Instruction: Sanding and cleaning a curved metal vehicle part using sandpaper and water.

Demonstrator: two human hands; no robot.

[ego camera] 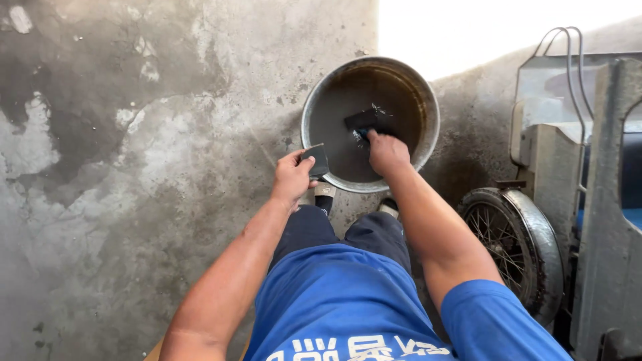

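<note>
Hidden: I can't make out the dark piece [364, 120] under the basin [314, 100] water.
Right hand [386, 152]: closed on that piece, inside the basin.
Left hand [291, 176]: pinches a dark flat square [316, 160] at the basin's near rim.

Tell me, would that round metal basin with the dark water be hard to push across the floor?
Probably. The metal basin holds dark liquid, so it is likely heavy for its size. A quick shove would likely slosh it over the rim. Its wide, low shape on the concrete floor suggests it would slide rather than tip.
</note>
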